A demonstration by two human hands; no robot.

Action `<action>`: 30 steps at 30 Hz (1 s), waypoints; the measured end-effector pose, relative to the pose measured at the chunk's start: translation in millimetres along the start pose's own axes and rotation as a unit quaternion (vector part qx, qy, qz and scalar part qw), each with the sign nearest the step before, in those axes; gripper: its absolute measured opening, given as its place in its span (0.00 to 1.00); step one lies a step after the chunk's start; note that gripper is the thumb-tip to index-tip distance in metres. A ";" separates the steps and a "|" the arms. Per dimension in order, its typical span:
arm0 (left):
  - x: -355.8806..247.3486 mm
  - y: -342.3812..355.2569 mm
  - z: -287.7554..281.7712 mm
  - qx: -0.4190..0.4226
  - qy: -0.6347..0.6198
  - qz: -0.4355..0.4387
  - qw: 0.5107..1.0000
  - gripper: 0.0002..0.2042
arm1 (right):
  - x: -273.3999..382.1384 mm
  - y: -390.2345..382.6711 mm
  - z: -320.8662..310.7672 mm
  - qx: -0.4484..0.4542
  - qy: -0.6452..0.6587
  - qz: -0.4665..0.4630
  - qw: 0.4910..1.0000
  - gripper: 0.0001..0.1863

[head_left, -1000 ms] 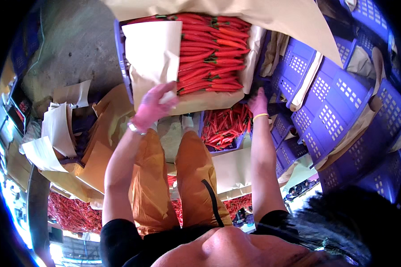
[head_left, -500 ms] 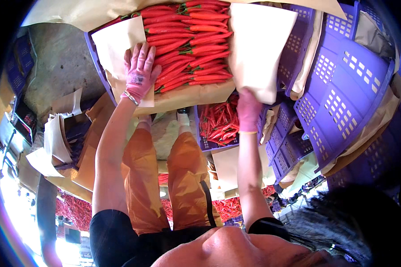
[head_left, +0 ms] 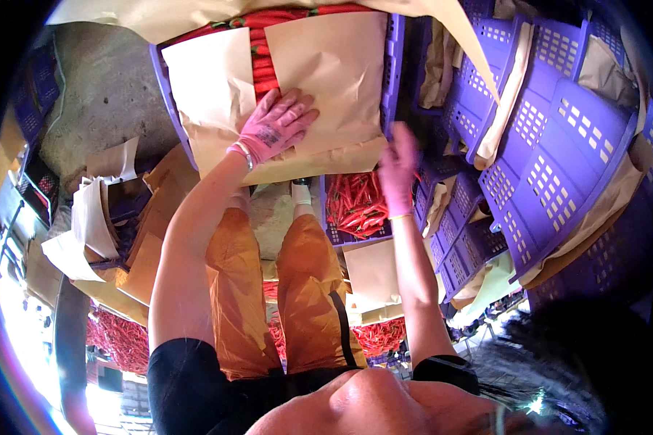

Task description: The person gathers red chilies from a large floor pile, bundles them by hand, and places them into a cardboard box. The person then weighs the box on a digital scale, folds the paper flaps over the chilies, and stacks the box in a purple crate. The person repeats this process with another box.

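Red chili peppers [head_left: 263, 64] lie in rows in a purple crate [head_left: 392, 65] in front of me. A left paper flap [head_left: 207, 72] and a right paper flap [head_left: 334, 61] are folded over them, leaving a strip of peppers showing between and along the far side. My left hand [head_left: 277, 130], in a pink glove, presses flat with fingers spread across the near part of both flaps. Beside the crate's near right corner is my right hand [head_left: 397, 172], also gloved in pink. Its fingers point away from me, stretched out and somewhat blurred, holding nothing visible.
A smaller purple crate of loose chilies [head_left: 355, 206] stands below, near my legs. Stacked purple crates [head_left: 537, 167] lined with brown paper rise on the right. Paper sheets [head_left: 94, 225] and cardboard sit at left. A large brown sheet [head_left: 196, 13] hangs over the far edge.
The right flap has come down over the peppers, and my right hand has let go of it. My left hand has slid right and nearer, onto both flaps.
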State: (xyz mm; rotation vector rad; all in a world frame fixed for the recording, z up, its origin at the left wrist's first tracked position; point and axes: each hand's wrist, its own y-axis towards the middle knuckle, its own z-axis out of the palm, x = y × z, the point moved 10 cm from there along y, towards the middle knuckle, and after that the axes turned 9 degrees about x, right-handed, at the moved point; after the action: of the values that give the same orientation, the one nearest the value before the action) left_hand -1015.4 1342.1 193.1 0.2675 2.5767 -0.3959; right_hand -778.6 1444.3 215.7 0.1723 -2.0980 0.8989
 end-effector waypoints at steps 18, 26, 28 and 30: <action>-13.0 -27.7 -17.2 0.176 -0.174 -0.128 0.960 0.23 | 76.7 24.7 31.9 0.338 -0.491 -0.239 0.767 0.13; -98.5 -51.8 -138.8 -0.100 -0.291 0.071 0.949 0.24 | 24.8 34.3 64.4 0.286 -0.531 -0.225 0.765 0.10; -67.2 -23.3 -140.6 -0.133 -0.125 0.090 0.979 0.24 | 30.5 29.8 61.0 0.276 -0.528 -0.237 0.767 0.09; -17.9 11.0 -84.5 -0.033 0.040 0.054 0.997 0.24 | 38.9 26.7 51.4 0.253 -0.499 -0.242 0.793 0.12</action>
State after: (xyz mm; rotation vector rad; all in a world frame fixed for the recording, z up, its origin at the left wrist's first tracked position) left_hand -1036.3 1378.1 269.6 0.4049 2.6328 -0.2643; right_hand -847.8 1437.4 209.4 1.7144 -2.4199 1.1458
